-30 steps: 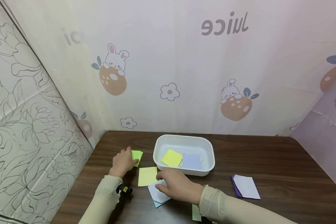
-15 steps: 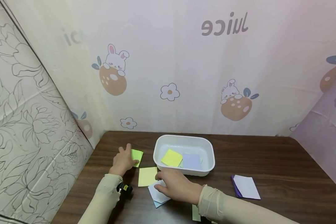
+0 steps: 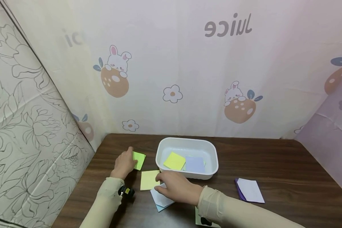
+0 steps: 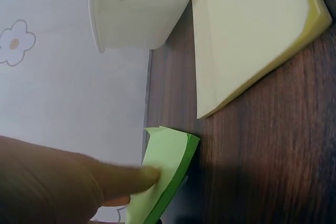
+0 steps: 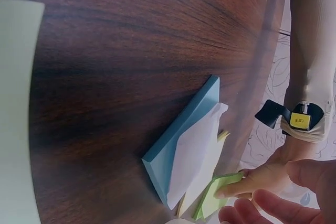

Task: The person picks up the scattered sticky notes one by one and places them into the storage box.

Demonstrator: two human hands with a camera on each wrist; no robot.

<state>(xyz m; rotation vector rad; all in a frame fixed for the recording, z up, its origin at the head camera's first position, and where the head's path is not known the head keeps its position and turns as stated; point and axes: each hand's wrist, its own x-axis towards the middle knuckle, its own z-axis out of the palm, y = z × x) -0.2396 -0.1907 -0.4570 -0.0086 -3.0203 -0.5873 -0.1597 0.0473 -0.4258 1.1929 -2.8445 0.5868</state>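
Note:
My left hand (image 3: 124, 164) is at a pad of green sticky notes (image 3: 139, 161) at the table's left. In the left wrist view, its thumb (image 4: 134, 178) lies on top of the green pad, with another finger partly hidden behind it at the edge. My right hand (image 3: 178, 187) hovers over a white sheet (image 3: 161, 195) on a blue sticky note pad (image 5: 163, 163), its fingers loosely bent and holding nothing. A pale yellow sticky note pad (image 3: 149, 180) lies between the two hands.
A white plastic tub (image 3: 215, 158) behind the hands holds a yellow note pad (image 3: 174, 161) and a lilac one (image 3: 195, 164). At the right lies a purple pad with a white sheet (image 3: 250, 190). A pale green pad (image 3: 199, 218) is partly under the right forearm.
My left fingers and thumb have shifted slightly on the green pad, whose layers look more lined up now. My right hand has drifted a little to the left.

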